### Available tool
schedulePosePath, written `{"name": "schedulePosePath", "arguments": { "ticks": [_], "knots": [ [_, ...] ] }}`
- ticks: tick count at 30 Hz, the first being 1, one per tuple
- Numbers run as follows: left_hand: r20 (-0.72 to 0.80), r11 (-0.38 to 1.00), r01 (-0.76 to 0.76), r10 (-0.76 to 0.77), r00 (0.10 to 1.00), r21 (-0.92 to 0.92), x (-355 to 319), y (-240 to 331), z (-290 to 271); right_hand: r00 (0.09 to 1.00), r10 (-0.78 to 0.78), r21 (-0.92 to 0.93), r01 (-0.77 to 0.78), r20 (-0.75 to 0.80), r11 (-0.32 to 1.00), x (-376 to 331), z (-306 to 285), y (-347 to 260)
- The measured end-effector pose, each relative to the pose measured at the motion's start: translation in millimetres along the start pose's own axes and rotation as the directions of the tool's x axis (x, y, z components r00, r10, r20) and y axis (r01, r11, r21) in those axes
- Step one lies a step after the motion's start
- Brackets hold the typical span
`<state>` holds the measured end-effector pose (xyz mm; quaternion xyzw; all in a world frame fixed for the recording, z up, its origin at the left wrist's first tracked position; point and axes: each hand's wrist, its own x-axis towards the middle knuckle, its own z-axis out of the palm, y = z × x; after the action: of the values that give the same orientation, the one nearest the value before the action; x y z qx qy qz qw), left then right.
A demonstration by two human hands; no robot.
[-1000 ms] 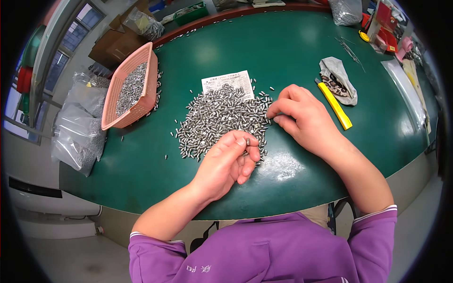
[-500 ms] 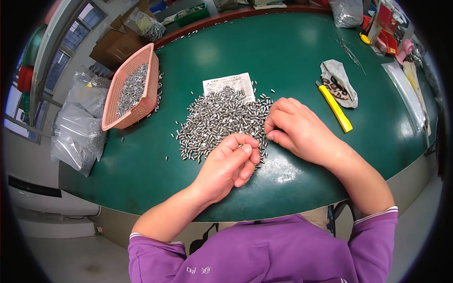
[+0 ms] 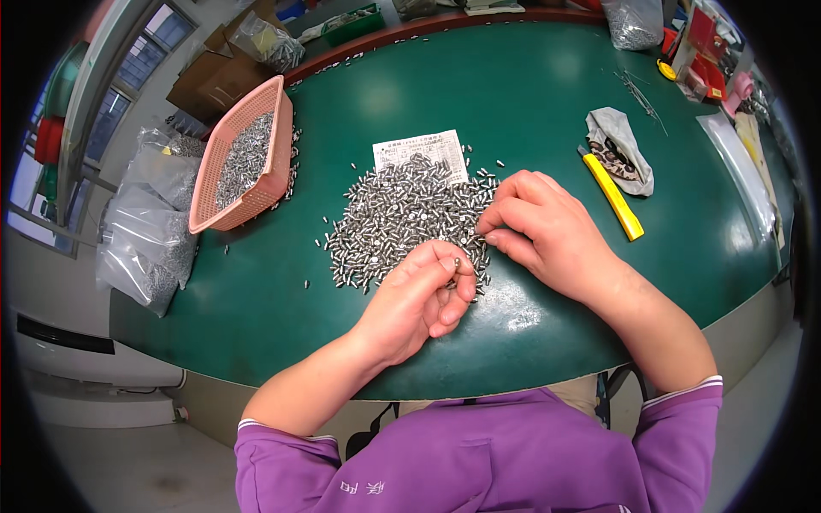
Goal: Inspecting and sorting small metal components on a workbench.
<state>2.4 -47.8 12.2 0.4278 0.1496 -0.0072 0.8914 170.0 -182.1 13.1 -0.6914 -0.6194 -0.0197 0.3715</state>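
A heap of small silver metal pins lies on the green table, partly covering a printed paper slip. My left hand is at the heap's near edge, fingers curled, pinching a small pin between thumb and fingertips. My right hand rests on the heap's right edge, its fingertips pressed together among the pins; whether they hold one is hidden.
A pink plastic basket with more pins stands at the left. Clear bags of parts hang off the left edge. A yellow utility knife and a crumpled glove lie to the right. Boxes and bags crowd the far rim.
My right hand has slid slightly left and down into the heap's edge. My left hand has stayed in place, fingers shifting around a pin.
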Motion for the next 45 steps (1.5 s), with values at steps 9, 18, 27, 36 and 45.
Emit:
{"name": "schedulePosePath", "arguments": {
  "ticks": [9,18,27,36,45],
  "knots": [
    [-0.026,0.999,-0.026,0.027,0.999,0.032,0.1,-1.4,0.4,0.997,0.055,-0.101,-0.05,0.049,0.994,-5.0,7.1,8.8],
    [-0.007,0.999,-0.034,0.034,0.999,0.034,0.9,-2.9,-2.1,0.994,0.08,-0.067,-0.076,0.07,0.995,-4.3,9.4,5.7],
    [-0.005,0.994,-0.013,0.014,1.0,0.11,0.6,-3.7,0.9,0.993,-0.113,0.183,0.118,-0.036,0.976,1.2,6.4,-13.1],
    [0.005,1.0,0.022,-0.022,1.0,-0.019,0.4,-0.6,-0.9,1.0,0.009,-0.005,-0.009,0.013,1.0,-2.6,5.0,3.6],
    [-0.029,0.999,0.053,-0.053,0.998,-0.007,-0.9,0.0,-0.6,0.998,0.029,-0.097,-0.023,0.064,0.995,-5.6,10.0,5.3]
  ]
}}
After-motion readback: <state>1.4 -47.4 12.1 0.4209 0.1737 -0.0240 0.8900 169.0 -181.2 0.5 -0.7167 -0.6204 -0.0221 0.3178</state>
